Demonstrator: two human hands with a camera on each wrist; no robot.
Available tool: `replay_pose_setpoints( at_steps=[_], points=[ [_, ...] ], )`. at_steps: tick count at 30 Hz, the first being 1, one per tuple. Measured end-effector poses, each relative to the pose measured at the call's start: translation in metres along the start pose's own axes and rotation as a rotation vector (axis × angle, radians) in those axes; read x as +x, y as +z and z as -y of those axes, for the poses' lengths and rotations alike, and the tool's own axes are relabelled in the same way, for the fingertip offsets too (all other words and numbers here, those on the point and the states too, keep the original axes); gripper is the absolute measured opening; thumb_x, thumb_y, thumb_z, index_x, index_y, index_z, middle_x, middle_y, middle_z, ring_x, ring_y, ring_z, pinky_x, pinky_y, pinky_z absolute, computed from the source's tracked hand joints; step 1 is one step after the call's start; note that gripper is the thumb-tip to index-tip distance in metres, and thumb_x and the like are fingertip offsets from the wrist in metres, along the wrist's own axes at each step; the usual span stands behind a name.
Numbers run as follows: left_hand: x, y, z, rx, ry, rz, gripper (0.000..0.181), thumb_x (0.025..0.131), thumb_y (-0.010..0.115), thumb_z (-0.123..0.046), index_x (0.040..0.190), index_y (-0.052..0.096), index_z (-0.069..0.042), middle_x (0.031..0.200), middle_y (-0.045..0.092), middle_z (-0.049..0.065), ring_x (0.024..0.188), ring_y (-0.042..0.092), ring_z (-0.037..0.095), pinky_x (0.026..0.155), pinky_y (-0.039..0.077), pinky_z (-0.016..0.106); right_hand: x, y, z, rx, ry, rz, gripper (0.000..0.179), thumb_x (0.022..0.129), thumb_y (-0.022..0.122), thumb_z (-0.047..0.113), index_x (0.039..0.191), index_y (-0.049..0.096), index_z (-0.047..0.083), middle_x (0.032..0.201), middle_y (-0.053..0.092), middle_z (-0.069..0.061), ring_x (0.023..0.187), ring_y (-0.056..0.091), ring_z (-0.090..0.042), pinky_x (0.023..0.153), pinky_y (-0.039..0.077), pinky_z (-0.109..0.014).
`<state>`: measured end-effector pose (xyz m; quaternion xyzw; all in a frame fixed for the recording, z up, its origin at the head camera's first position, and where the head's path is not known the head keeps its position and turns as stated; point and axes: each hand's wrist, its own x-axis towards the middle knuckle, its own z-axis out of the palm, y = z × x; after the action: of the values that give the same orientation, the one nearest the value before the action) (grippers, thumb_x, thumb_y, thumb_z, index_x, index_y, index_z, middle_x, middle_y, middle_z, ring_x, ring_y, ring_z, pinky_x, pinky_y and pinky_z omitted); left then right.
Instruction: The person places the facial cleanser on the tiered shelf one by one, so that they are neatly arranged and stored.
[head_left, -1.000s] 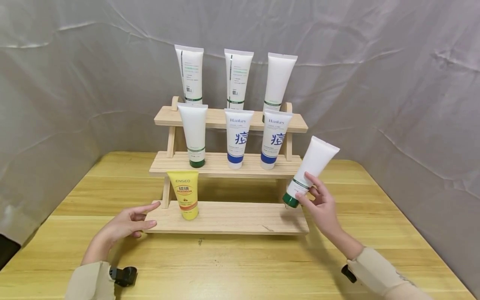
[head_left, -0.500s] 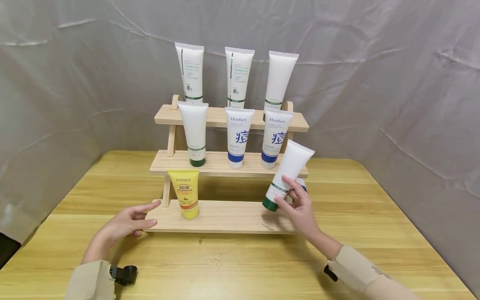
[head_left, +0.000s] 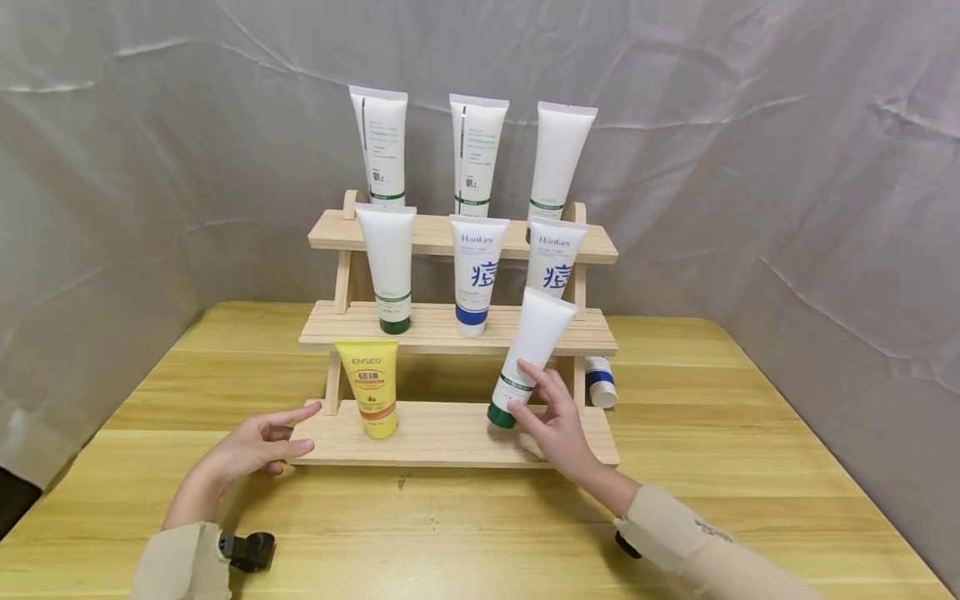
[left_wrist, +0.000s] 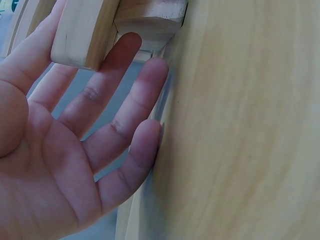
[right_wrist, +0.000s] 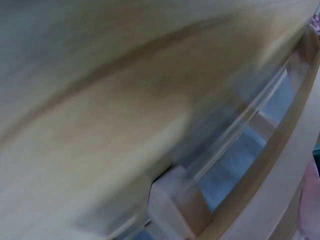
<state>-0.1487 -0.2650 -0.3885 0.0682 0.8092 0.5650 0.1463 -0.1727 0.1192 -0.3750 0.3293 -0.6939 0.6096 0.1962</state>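
Observation:
My right hand [head_left: 553, 425] pinches a white squeeze tube [head_left: 531, 346] with a green cap. That tube tilts, cap down, over the right part of the bottom shelf. At the left end of the wooden tiered stand [head_left: 442, 454], my left hand [head_left: 251, 446] rests against the bottom shelf; its fingers [left_wrist: 117, 125] are fairly straight in the left wrist view. A yellow tube [head_left: 369, 387] stands on the bottom shelf at left. The middle shelf bears a white green-capped tube [head_left: 390, 267] and two white-and-blue tubes [head_left: 472, 275], the right one partly hidden by the held tube.
Several white tubes [head_left: 378, 146] stand on the top shelf. Another white-and-blue tube [head_left: 600, 382] lies on the wooden table [head_left: 697, 467] behind the stand's right side, partly hidden. Grey cloth [head_left: 675, 150] hangs behind. The right wrist view is blurred.
My right hand has carried the white green-capped tube left and slightly down over the bottom shelf. The tube lying behind the stand has come into view. My left hand has stayed put.

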Motion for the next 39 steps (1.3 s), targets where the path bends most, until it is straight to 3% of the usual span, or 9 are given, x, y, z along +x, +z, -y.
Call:
replay_pose_setpoints(
  at_steps=[8,15,22,27,33,39],
  points=[
    [0.000,-0.001,0.002,-0.001,0.037,0.009,0.062,0.083,0.064,-0.019,0.134,0.034,0.000,0.103,0.059,0.017,0.075,0.054,0.013,0.056,0.045,0.029,0.003,0.017,-0.005,-0.030,-0.007,0.012,0.047,0.078,0.056,-0.018,0.122,0.043,-0.009,0.110,0.043,-0.024,0.091,0.051,-0.013,0.056,0.050,-0.026],
    [0.000,-0.001,0.002,0.001,0.034,0.007,0.062,0.083,0.065,-0.019,0.134,0.034,-0.001,0.105,0.058,0.018,0.075,0.054,0.013,0.056,0.045,0.029,0.003,0.027,-0.013,-0.001,-0.027,0.047,0.044,0.080,0.055,-0.015,0.122,0.045,-0.007,0.122,0.039,-0.025,0.100,0.048,-0.022,0.061,0.051,-0.032],
    [0.000,0.000,0.001,0.000,0.019,-0.003,0.063,0.083,0.065,-0.019,0.134,0.033,-0.001,0.105,0.059,0.017,0.075,0.054,0.014,0.056,0.045,0.029,0.008,0.032,0.016,-0.031,0.012,0.096,0.041,0.078,0.053,-0.020,0.118,0.044,-0.014,0.119,0.039,-0.031,0.099,0.047,-0.037,0.064,0.051,-0.034],
    [-0.001,-0.001,0.001,0.015,0.038,0.013,0.061,0.084,0.064,-0.019,0.134,0.033,-0.001,0.102,0.060,0.015,0.073,0.052,0.013,0.056,0.045,0.029,0.010,0.031,0.016,-0.066,-0.006,0.130,0.040,0.078,0.055,-0.018,0.117,0.046,-0.014,0.116,0.041,-0.029,0.098,0.048,-0.037,0.062,0.051,-0.035],
    [0.000,-0.001,0.001,0.020,0.049,0.015,0.062,0.084,0.064,-0.019,0.134,0.033,-0.001,0.097,0.061,0.013,0.071,0.052,0.012,0.056,0.045,0.029,0.010,0.033,0.018,-0.082,-0.006,0.174,0.039,0.078,0.056,-0.017,0.116,0.047,-0.013,0.115,0.042,-0.029,0.099,0.049,-0.040,0.069,0.050,-0.035],
    [0.000,-0.001,0.001,0.026,0.025,0.005,0.063,0.083,0.064,-0.020,0.135,0.033,-0.002,0.097,0.061,0.011,0.072,0.051,0.012,0.057,0.045,0.030,0.009,0.035,0.020,-0.109,-0.024,0.186,0.038,0.077,0.056,-0.018,0.115,0.049,-0.012,0.115,0.042,-0.029,0.099,0.049,-0.041,0.070,0.050,-0.036]
  ],
)
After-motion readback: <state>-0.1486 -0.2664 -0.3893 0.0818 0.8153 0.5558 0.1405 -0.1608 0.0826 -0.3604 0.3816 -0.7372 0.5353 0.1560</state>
